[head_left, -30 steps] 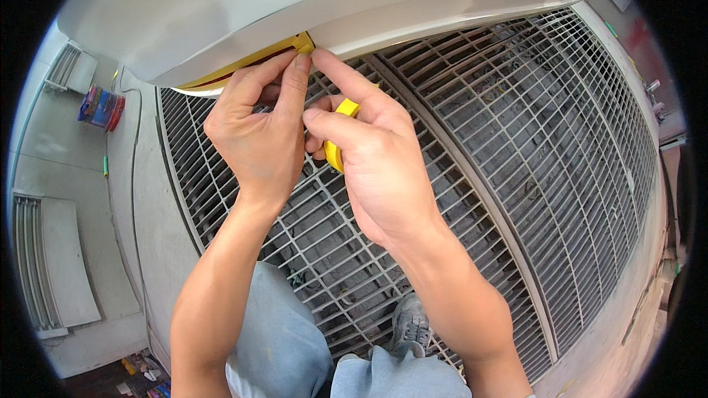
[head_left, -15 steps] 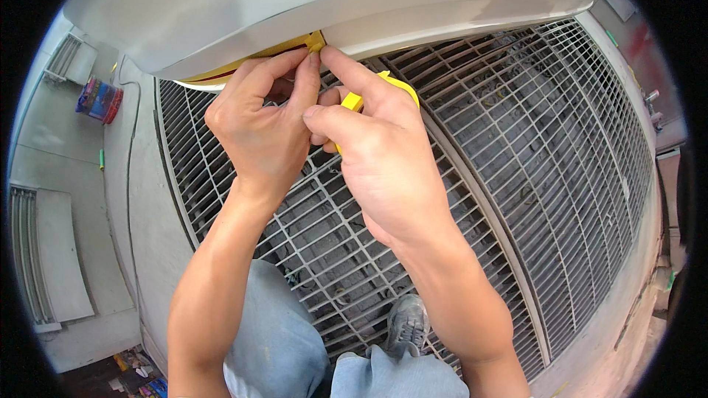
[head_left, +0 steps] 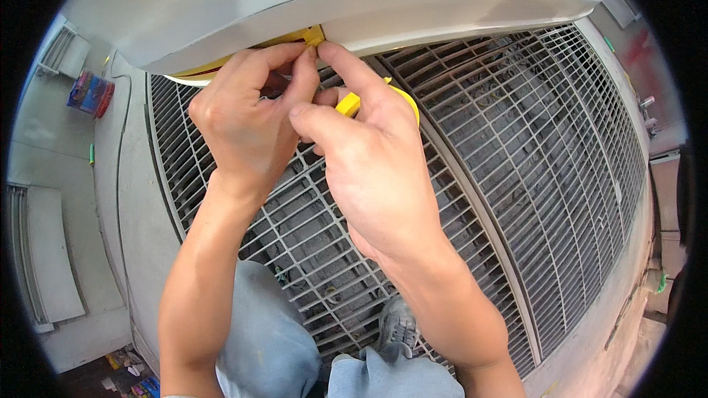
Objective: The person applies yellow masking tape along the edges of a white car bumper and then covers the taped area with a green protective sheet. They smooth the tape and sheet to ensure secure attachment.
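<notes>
Yellow masking tape (head_left: pixel 314 35) lines a recess along the lower edge of a pale grey, curved vehicle panel (head_left: pixel 420 11). My left hand (head_left: pixel 247 107) is closed at the tape's right end, thumb and index finger pinching its corner. My right hand (head_left: pixel 369 144) holds a roll of yellow tape (head_left: pixel 404 100) in its curled fingers. Its index finger reaches forward and its tip touches the panel's edge beside the pinched corner. A dark red strip shows between the yellow bands. My left hand hides part of the taped recess, and my right hand covers most of the roll.
Metal floor grating (head_left: pixel 546 177) spreads beneath the panel, over a dark pit. A blue and red bucket (head_left: pixel 91 93) stands at the far left, near a cable (head_left: pixel 120 199) along the floor. My shoe (head_left: pixel 398 324) rests on the grating.
The view has shifted slightly, so the hands appear a little further left. Both keep nearly the same pose at the tape's corner, and the roll stays in my right hand.
</notes>
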Tool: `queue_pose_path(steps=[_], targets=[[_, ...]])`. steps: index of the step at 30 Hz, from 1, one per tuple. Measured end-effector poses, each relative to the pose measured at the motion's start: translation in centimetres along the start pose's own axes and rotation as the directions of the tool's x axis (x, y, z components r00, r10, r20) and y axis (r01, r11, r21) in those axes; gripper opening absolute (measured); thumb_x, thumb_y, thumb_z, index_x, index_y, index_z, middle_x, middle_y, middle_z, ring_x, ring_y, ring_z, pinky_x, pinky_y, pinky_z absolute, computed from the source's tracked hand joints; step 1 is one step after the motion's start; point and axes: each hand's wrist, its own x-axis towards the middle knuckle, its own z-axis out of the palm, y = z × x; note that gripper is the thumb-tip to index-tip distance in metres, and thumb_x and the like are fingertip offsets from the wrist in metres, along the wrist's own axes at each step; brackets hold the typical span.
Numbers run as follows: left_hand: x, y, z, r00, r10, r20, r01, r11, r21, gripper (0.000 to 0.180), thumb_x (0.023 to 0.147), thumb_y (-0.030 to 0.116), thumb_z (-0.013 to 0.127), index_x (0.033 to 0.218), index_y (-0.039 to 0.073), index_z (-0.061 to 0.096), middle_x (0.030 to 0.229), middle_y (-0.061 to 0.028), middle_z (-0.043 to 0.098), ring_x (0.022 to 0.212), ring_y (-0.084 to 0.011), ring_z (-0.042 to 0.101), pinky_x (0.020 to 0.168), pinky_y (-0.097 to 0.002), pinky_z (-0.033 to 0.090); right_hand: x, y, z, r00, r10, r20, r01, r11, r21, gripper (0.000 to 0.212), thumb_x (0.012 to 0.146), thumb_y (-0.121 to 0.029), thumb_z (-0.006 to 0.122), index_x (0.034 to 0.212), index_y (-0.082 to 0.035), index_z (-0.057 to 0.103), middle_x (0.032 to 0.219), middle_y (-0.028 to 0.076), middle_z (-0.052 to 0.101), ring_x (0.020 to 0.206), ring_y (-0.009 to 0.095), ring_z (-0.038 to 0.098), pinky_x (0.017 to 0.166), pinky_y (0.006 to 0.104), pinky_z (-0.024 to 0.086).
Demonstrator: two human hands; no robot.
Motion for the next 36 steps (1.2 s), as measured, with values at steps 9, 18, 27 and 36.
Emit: queue_pose_path(steps=[9,18,27,36], targets=[[0.6,0.4,-0.4,0.999,-0.026,0.029,0.025,0.999,0.046,0.013,0.083,0.010,0.087,0.086,0.000,0.079,0.074,-0.0087,0.076,0.063,-0.0145,0.073,0.059,-0.0253,0.054,0.5,-0.3,-0.4,0.999,0.039,-0.019,-0.037,0.994,0.106,0.031,0.084,0.000,0.055,0.112,0.011,0.062,0.081,0.010,0.060,0.078,0.016,0.054,0.067,0.0323,0.046],[1.2,-0.3,-3.9,0.959,0.280,-0.043,-0.249,0.905,0.344,0.042,0.077,0.010,0.093,0.114,0.004,0.074,0.106,-0.0094,0.070,0.099,-0.0214,0.063,0.085,-0.0329,0.049,-0.9,0.1,-1.2,0.987,0.131,-0.098,-0.108,0.971,0.215,0.051,0.090,-0.002,0.065,0.139,0.012,0.057,0.101,0.008,0.062,0.087,0.015,0.061,0.079,0.0278,0.047],[4.0,-0.2,-2.4,0.854,0.488,0.179,-0.517,0.761,0.392,0.115,0.072,0.028,0.098,0.163,0.006,0.031,0.169,-0.0220,0.023,0.158,-0.0423,0.013,0.125,-0.0565,0.018,-2.2,2.3,-2.0,0.979,0.138,-0.148,-0.118,0.983,0.139,0.034,0.094,-0.007,0.068,0.124,0.008,0.065,0.098,0.005,0.064,0.086,0.013,0.060,0.079,0.0283,0.047],[6.5,0.3,-2.0,0.790,0.537,0.296,-0.614,0.689,0.385,0.122,0.066,0.029,0.098,0.166,0.016,0.030,0.170,-0.0234,0.020,0.159,-0.0452,0.009,0.126,-0.0611,0.014,-2.4,3.7,-2.3,0.981,0.113,-0.159,-0.083,0.980,0.183,0.024,0.096,-0.007,0.066,0.113,0.008,0.067,0.094,0.007,0.066,0.078,0.009,0.058,0.068,0.0275,0.047]])
